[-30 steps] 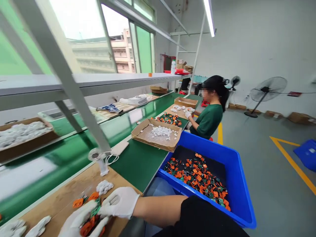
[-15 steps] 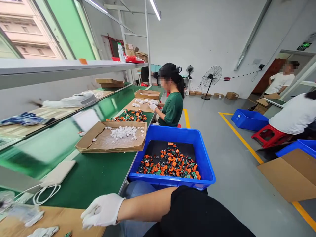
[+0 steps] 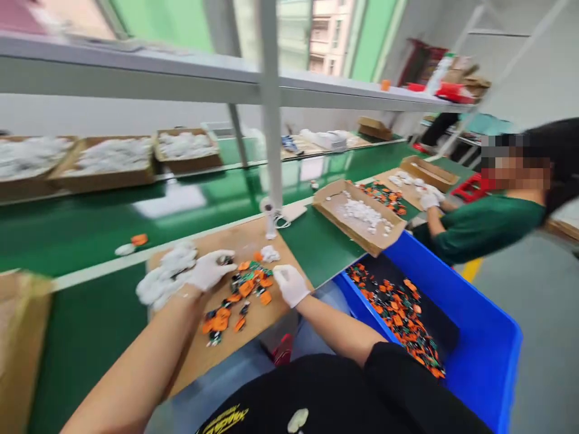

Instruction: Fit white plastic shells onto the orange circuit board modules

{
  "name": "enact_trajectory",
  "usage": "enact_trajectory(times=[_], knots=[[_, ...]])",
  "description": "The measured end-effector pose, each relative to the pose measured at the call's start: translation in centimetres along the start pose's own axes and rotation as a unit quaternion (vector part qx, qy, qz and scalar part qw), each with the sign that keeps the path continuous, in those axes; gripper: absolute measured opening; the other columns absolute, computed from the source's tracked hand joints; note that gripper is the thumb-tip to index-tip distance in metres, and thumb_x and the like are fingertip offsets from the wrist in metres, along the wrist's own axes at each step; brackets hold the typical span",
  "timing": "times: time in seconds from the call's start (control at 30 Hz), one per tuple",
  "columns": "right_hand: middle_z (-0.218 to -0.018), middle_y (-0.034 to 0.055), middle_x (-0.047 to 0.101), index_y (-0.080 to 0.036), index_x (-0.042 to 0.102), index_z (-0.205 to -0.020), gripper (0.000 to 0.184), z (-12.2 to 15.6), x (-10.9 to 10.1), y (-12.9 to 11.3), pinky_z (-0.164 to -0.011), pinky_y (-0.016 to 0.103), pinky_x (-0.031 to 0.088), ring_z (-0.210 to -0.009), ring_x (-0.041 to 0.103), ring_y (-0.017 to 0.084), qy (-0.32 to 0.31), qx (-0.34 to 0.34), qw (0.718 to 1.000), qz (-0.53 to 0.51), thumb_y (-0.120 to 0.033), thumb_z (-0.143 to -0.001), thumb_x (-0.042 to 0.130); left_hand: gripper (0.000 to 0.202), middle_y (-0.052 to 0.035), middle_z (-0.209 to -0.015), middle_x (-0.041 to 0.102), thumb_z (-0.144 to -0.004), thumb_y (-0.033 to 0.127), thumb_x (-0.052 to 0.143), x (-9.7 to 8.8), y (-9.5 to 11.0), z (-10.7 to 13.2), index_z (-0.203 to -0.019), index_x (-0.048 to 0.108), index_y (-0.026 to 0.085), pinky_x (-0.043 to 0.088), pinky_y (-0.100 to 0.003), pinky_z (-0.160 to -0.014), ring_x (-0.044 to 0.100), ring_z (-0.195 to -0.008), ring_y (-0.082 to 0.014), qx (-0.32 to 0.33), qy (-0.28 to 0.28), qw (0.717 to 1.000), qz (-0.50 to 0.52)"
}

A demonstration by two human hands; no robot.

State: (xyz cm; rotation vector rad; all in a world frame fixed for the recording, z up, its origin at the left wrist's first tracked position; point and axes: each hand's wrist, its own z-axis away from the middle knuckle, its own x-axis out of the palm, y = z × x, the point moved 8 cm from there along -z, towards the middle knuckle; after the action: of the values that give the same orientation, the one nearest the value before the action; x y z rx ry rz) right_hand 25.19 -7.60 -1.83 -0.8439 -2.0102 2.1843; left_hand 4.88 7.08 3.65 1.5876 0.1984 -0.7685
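My left hand (image 3: 210, 270), in a white glove, is closed around a small dark part (image 3: 225, 260) above a brown board (image 3: 271, 313). My right hand (image 3: 292, 285), also gloved, has its fingers curled together at the right of the board; what they hold, if anything, is hidden. Between my hands lies a loose pile of small orange and green circuit-board parts (image 3: 246, 287). Left of my left hand, white rounded pieces (image 3: 165, 274) are heaped. A small white cluster (image 3: 270, 254) sits just beyond my right hand.
A blue bin (image 3: 486, 337) holding orange parts stands at my right. Beyond it a co-worker in a green top (image 3: 497, 223) sits by the bench. A cardboard tray (image 3: 344, 226) with white pieces, a shelf post (image 3: 271, 120) and a small white fan (image 3: 269, 217) are ahead.
My view has swung left and down from the room to the bench. My left hand has come into view with a dark part; my right hand is now beside the orange pile.
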Motion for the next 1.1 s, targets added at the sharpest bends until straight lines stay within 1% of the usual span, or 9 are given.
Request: enact_trajectory(times=[0.23, 0.33, 0.47, 0.6, 0.67, 0.77, 0.87, 0.97, 1.1], knots=[[-0.108, 0.0117, 0.073, -0.018, 0.067, -0.106, 0.029, -1.4, 4.7, -1.4, -0.098, 0.04, 0.054, -0.101, 0.07, 0.023, -0.063, -0.054, 0.996, -0.034, -0.038, -0.088, 0.058, 0.053, -0.0102, -0.094, 0.075, -0.051, 0.037, 0.084, 0.5, -4.4, -1.9, -0.091, 0.059, 0.013, 0.055, -0.04, -0.093, 0.07, -0.092, -0.0215, -0.056, 0.056, 0.959, 0.274], [-0.105, 0.0107, 0.074, -0.019, 0.067, -0.107, 0.034, -3.1, 5.0, -2.9, -0.092, 0.039, 0.057, -0.094, 0.072, 0.023, -0.08, -0.08, 0.993, -0.04, -0.045, -0.085, 0.062, 0.059, -0.0101, -0.091, 0.075, -0.051, 0.035, 0.085, 0.5, -4.5, -2.3, -0.099, 0.059, 0.013, 0.056, -0.042, -0.09, 0.07, -0.089, -0.0216, -0.043, 0.065, 0.931, 0.358], [-0.098, 0.0086, 0.073, -0.018, 0.065, -0.112, 0.044, -8.4, 4.5, -6.8, -0.076, 0.038, 0.062, -0.075, 0.07, 0.019, -0.051, -0.104, 0.986, -0.124, -0.051, -0.084, 0.065, 0.059, -0.0128, -0.098, 0.075, -0.053, 0.035, 0.085, 0.0, -4.1, -2.4, -0.103, 0.063, 0.011, 0.055, -0.044, -0.096, 0.071, -0.096, -0.0234, 0.0, 0.082, 0.896, 0.437], [-0.087, 0.0029, 0.071, -0.019, 0.067, -0.1, 0.047, -11.1, 7.2, -10.3, -0.083, 0.038, 0.063, -0.083, 0.074, 0.021, -0.139, -0.12, 0.952, -0.246, -0.041, -0.063, 0.087, 0.063, -0.0167, -0.118, 0.072, -0.06, 0.03, 0.081, -0.6, -3.6, -2.1, -0.117, 0.064, 0.01, 0.052, -0.044, -0.106, 0.068, -0.113, -0.0267, 0.055, 0.084, 0.869, 0.484], [-0.099, 0.0056, 0.072, -0.018, 0.067, -0.091, 0.038, -10.6, 8.6, -10.0, -0.078, 0.037, 0.064, -0.081, 0.075, 0.021, -0.192, -0.105, 0.942, -0.254, -0.037, -0.066, 0.088, 0.06, -0.0172, -0.121, 0.071, -0.066, 0.027, 0.078, -0.5, -3.1, -1.8, -0.121, 0.062, 0.01, 0.053, -0.043, -0.106, 0.067, -0.116, -0.0267, 0.086, 0.066, 0.868, 0.484], [-0.102, 0.0069, 0.074, -0.021, 0.065, -0.108, 0.041, -8.9, 9.5, -8.3, -0.066, 0.035, 0.065, -0.071, 0.074, 0.018, -0.258, -0.074, 0.933, -0.241, -0.035, -0.075, 0.084, 0.049, -0.0153, -0.113, 0.074, -0.072, 0.026, 0.075, -0.5, -2.4, -1.1, -0.117, 0.063, 0.01, 0.06, -0.038, -0.095, 0.072, -0.105, -0.024, 0.12, 0.064, 0.891, 0.434], [-0.104, 0.0069, 0.075, -0.024, 0.066, -0.117, 0.041, -8.2, 9.4, -7.6, -0.068, 0.033, 0.064, -0.075, 0.072, 0.016, -0.284, -0.069, 0.924, -0.246, -0.035, -0.08, 0.081, 0.039, -0.0101, -0.103, 0.075, -0.073, 0.023, 0.076, -1.5, -1.7, -0.3, -0.109, 0.065, 0.013, 0.062, -0.031, -0.083, 0.072, -0.09, -0.0181, 0.155, 0.117, 0.919, 0.343], [-0.112, 0.0073, 0.073, -0.024, 0.074, -0.106, 0.03, -8.4, 9.2, -8.5, -0.075, 0.034, 0.064, -0.087, 0.072, 0.019, -0.295, -0.1, 0.92, -0.238, -0.031, -0.078, 0.083, 0.036, -0.0055, -0.094, 0.074, -0.07, 0.022, 0.08, -2.6, -1.2, 0.4, -0.103, 0.067, 0.015, 0.059, -0.027, -0.077, 0.069, -0.083, -0.0147, 0.185, 0.166, 0.931, 0.269], [-0.117, 0.0058, 0.073, -0.023, 0.076, -0.084, 0.014, -8.9, 8.7, -9.7, -0.081, 0.038, 0.064, -0.085, 0.074, 0.019, -0.27, -0.139, 0.923, -0.236, -0.025, -0.074, 0.086, 0.027, -0.0027, -0.092, 0.072, -0.074, 0.019, 0.078, -3.0, -0.3, 1.0, -0.099, 0.068, 0.017, 0.056, -0.026, -0.076, 0.066, -0.08, -0.013, 0.236, 0.166, 0.941, 0.178]])
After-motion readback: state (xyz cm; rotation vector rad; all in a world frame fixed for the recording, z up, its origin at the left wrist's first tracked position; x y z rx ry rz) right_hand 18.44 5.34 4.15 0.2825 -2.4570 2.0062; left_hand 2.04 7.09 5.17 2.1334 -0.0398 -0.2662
